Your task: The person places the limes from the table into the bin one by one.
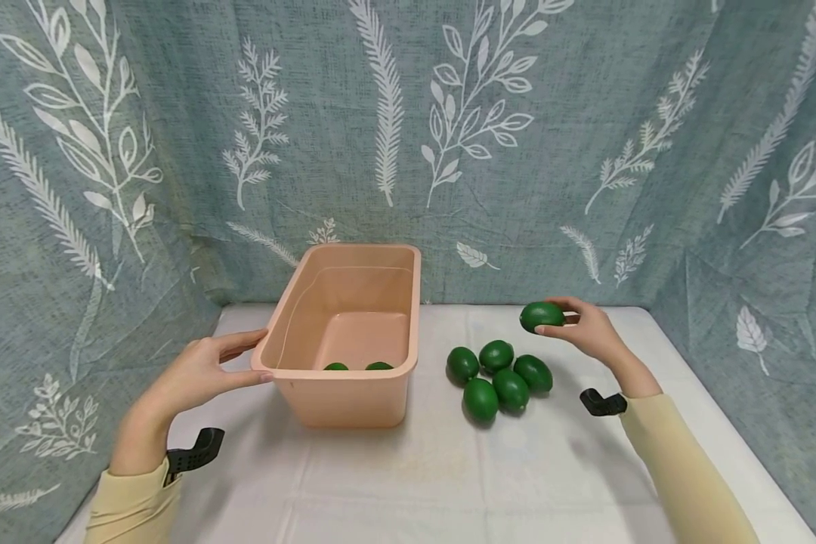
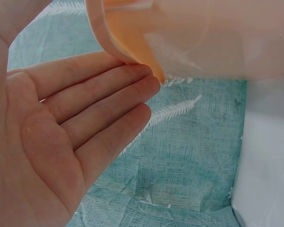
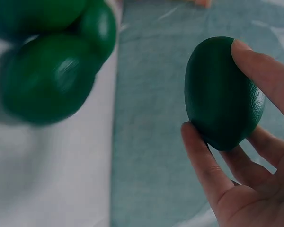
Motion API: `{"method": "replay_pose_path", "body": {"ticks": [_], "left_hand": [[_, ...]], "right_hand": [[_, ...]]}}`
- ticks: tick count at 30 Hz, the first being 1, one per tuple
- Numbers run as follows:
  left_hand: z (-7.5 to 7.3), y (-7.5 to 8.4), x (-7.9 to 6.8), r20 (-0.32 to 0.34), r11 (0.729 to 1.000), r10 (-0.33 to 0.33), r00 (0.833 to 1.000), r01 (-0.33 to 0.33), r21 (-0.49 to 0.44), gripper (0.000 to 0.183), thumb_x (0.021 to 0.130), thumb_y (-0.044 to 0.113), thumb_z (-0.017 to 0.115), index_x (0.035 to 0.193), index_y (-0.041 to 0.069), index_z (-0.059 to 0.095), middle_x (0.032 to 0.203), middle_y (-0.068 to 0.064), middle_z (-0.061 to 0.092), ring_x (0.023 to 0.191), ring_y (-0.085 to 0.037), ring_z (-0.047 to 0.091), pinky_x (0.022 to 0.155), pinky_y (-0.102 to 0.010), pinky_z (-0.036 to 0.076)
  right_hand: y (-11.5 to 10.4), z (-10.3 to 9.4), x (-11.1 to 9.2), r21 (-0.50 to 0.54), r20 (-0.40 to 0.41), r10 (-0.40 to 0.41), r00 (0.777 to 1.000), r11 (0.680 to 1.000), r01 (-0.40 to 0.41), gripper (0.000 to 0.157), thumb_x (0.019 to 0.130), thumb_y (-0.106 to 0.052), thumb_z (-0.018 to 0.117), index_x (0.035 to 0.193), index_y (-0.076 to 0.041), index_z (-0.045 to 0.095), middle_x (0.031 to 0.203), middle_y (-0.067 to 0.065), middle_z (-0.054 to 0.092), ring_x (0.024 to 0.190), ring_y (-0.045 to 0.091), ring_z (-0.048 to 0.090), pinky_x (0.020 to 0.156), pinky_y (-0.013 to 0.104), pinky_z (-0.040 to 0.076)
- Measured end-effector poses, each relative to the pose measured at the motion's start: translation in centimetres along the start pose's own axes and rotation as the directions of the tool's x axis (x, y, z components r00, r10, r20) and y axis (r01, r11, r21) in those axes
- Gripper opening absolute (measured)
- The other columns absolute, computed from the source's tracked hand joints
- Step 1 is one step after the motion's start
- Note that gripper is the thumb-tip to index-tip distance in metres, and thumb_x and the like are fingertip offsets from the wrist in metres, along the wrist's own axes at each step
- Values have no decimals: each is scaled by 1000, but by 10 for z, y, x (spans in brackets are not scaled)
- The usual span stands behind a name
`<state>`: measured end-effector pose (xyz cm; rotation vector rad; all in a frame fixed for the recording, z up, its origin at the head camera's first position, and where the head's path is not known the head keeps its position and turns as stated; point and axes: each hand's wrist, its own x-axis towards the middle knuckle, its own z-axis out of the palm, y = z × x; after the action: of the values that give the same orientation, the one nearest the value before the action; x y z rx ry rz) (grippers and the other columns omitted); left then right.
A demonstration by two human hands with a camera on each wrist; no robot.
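In the head view my right hand (image 1: 585, 326) holds a dark green lime (image 1: 541, 316) above the far right part of the table. The right wrist view shows thumb and fingertips pinching this lime (image 3: 222, 92) around its sides. Left of that hand, several more limes (image 1: 480, 400) lie in a cluster on the white cloth. My left hand (image 1: 200, 370) touches the near left corner of a peach plastic bin (image 1: 347, 400). Its fingers (image 2: 104, 101) are nearly straight, with the tips against the rim (image 2: 102, 33). Inside the bin, two limes (image 1: 379, 366) peek over the near wall, which hides their lower parts.
A white cloth (image 1: 381, 483) covers the table. Blue-green curtains (image 1: 353, 151) with white leaf prints stand along the back and both sides. The bin's walls rise well above the table, left of the lime cluster. Each wrist wears a black camera mount (image 1: 196, 451).
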<state>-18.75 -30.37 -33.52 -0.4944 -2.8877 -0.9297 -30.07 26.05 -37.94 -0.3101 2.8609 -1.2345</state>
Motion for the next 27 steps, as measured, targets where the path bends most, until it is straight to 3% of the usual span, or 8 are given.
{"method": "replay_pose_path", "body": {"ticks": [19,27], "left_hand": [[-1,2,0,3,1000,-16,1000,16,3,70,82,45,72,140,12,49,139,-13,52,122,-42,51,96,-57,47],[0,1,1,4,1000,-2,1000,2,-6,69,82,42,73,139,11,50,138,-13,53,123,-41,51,96,-56,47]], "right_hand": [[-89,5,31,14,44,-172,984,985,172,71,76,-54,74,136,-23,51,127,9,55,118,33,55,86,45,53],[-122,20,48,101,44,-219,975,972,214,67,75,-51,76,132,-24,54,123,5,57,111,26,59,84,45,54]]}}
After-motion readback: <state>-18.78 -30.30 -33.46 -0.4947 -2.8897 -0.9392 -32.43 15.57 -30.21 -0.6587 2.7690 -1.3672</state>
